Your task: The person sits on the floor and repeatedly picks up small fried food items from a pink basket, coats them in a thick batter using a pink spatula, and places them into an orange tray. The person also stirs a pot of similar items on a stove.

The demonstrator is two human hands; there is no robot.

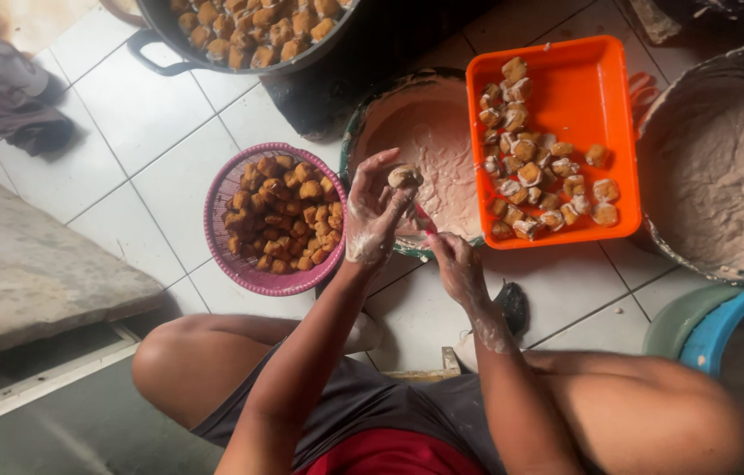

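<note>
A fried tofu puff (404,177) sits pinched in the fingertips of the left hand (375,214), held over the paste bowl (435,141). The paste-smeared right hand (455,264) hangs just below, fingers loosely curled; what it holds cannot be told. A pink basket (224,198) of puffs lies left, an orange tray (585,79) of filled ones right.
</note>
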